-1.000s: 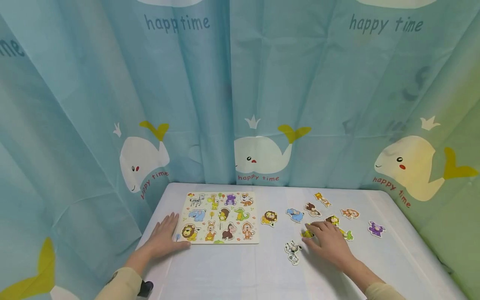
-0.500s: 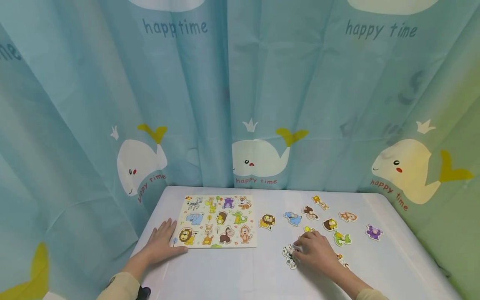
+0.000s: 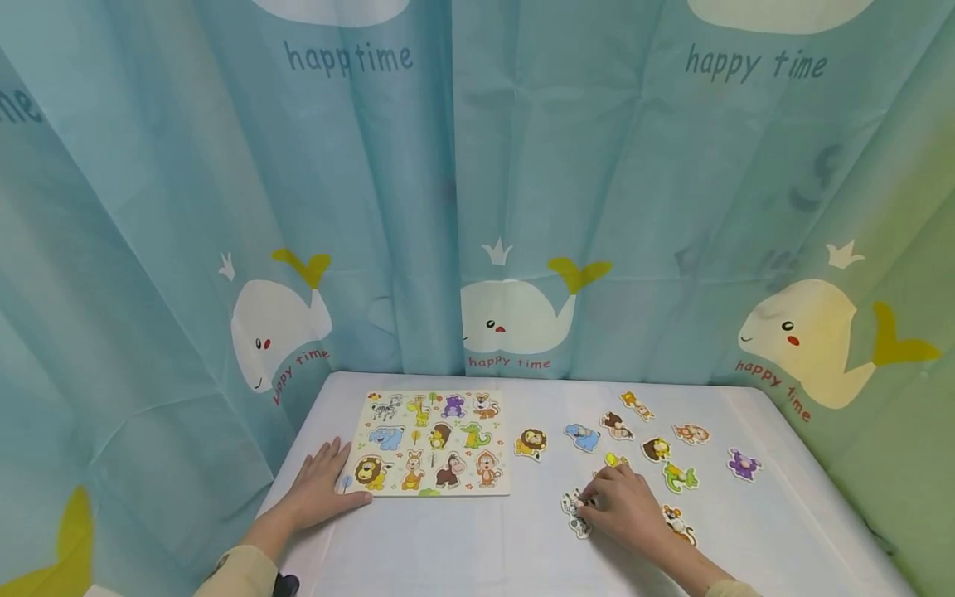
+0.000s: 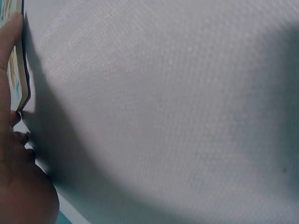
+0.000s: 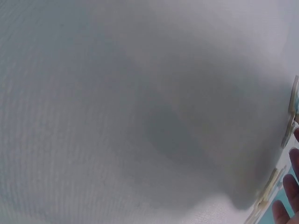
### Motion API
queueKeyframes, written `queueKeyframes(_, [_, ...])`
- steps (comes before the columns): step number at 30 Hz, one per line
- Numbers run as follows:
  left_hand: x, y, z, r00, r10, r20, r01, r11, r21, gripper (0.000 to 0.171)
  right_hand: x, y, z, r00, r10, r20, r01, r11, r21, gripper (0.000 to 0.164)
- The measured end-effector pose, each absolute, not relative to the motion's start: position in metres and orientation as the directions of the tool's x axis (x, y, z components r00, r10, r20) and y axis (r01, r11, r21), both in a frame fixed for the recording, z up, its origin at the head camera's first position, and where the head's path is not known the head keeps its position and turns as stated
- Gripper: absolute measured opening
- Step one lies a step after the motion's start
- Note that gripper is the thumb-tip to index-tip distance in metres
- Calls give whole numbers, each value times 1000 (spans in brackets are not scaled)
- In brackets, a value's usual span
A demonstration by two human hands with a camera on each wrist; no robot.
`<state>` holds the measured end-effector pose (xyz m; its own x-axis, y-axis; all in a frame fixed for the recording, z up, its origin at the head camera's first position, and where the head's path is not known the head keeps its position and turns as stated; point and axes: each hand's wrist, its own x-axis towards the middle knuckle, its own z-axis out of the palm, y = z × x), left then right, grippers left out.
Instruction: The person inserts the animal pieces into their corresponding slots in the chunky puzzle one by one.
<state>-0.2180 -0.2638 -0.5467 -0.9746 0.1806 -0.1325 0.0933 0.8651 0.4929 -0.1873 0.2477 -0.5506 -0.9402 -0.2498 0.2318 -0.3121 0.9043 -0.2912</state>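
A wooden animal puzzle board [image 3: 466, 487] with printed pictures lies at the left of the table. My left hand [image 3: 322, 485] rests at its near left corner, fingers spread and thumb along the front edge; in the left wrist view the thumb [image 4: 10, 35] lies on the board's edge. My right hand [image 3: 625, 506] is over the zebra puzzle piece [image 3: 573, 521], thumb and forefinger pinching it around its middle. Part of the zebra is hidden by the fingertips. Just beyond the right hand a giraffe piece [image 3: 615, 458] is partly covered.
Several knobbed pieces lie scattered right of the board, among them a lion [image 3: 530, 444], an elephant [image 3: 582, 437], a crocodile [image 3: 680, 476] and a purple hippo-like animal [image 3: 744, 464]. A tiger piece [image 3: 676, 522] lies beside the right forearm. A whale-print curtain [image 3: 418, 207] hangs behind the table.
My right hand has moved from the giraffe piece towards me and left, onto the zebra piece, uncovering the crocodile and tiger pieces. The left hand stays at the board's corner.
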Motion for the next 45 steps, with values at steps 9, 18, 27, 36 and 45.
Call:
queueKeyframes(9, [-220,-267,-550,-973,178,-146,85,867,492,115,-187,244,-550,-943,-250,220,-309,904,-297,18])
queueKeyframes(18, [-224,-267,-551,-974,176,-141,88,872,482,115,-187,243,-551,-945,-230,231,-292,913,-286,21])
queueKeyframes(27, [-223,-264,-550,-977,157,-145,70,877,476,117,-187,241,-551,-943,-229,240,-292,917,-273,22])
queueKeyframes(36, [-222,-265,-550,-976,152,-157,59,874,482,115,-187,237,-552,-950,-207,232,-271,918,-290,22])
queueKeyframes(45, [-222,-263,-550,-977,147,-153,58,877,477,113,-188,236,-551,-943,-207,260,-280,916,-287,24])
